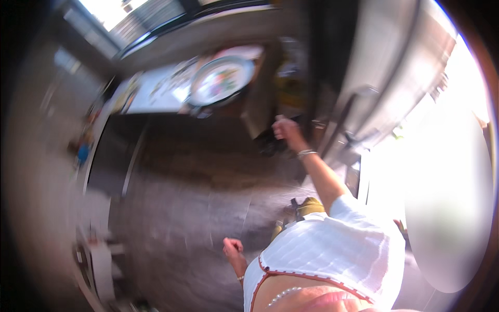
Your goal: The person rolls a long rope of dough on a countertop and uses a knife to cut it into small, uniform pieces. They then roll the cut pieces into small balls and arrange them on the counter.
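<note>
My right hand (286,130) reaches forward on an outstretched arm, fingers curled, beside a dark, blurred object (269,144) by a dark cabinet. Whether it holds anything cannot be made out. Low beside my body, above the floor, my left hand (234,246) has its fingers curled in, with nothing visible in it. Ahead, on a counter with a white surface (156,87), stands a round pan or bowl (222,80) with a pale rim and colourful contents that are too blurred to name. A yellow item (290,91) is partly visible right of it.
Dark floor tiles (218,218) stretch between me and the dark cabinet fronts (117,156). A tall cabinet or appliance with a handle (347,105) stands at the right, near a bright opening (421,156). A white piece of furniture (100,269) is at lower left; a window (128,19) is at upper left.
</note>
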`<state>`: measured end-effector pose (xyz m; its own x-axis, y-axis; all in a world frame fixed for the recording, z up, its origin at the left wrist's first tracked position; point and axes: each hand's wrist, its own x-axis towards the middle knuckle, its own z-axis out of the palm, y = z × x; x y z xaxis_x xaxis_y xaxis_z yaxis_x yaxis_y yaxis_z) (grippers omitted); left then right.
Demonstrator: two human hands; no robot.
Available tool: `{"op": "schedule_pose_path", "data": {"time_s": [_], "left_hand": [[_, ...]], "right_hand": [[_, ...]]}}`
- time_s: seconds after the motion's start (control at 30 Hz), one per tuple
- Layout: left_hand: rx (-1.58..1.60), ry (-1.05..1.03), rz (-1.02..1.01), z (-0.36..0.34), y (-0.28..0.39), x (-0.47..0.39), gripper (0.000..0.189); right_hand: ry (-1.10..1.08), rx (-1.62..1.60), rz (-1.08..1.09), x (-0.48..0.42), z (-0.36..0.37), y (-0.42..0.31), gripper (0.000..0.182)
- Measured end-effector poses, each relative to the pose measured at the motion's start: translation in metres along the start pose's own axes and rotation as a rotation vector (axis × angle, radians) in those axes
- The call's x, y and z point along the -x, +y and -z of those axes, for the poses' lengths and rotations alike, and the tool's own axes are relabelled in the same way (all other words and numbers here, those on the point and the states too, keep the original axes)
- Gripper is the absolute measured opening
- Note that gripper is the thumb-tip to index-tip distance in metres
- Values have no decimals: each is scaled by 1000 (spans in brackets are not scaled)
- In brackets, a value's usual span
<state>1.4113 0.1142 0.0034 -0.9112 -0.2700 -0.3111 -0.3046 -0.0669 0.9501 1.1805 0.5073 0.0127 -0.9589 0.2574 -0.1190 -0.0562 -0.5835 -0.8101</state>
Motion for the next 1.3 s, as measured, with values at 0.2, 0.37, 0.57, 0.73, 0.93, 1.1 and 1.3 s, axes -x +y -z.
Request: {"op": "schedule_pose_path", "data": {"time_s": [0.2,0.37,0.57,0.73,0.93,1.1,1.3], "left_hand": [[-84,-225,4,-27,22,-40,42],[-63,-353,-7,-54,36,-45,40],[-219,-423,34,-65,31,-44,43],[-250,-557,7,-57,26,-58,43],[-251,-669,73,-55,23,-77,45],[-286,-772,83,-60,17,-81,45],[-361,-824,90,-81,3,-82,50]], "right_hand": [[214,-47,235,-3,-21,5,49],[156,99,211,22,-17,11,53],[200,111,292,76,-6,3,51],[170,180,186,131,21,6,49],[212,336,135,215,53,-9,50],[285,355,107,282,76,-18,49],[595,360,115,359,110,-34,46]]}}
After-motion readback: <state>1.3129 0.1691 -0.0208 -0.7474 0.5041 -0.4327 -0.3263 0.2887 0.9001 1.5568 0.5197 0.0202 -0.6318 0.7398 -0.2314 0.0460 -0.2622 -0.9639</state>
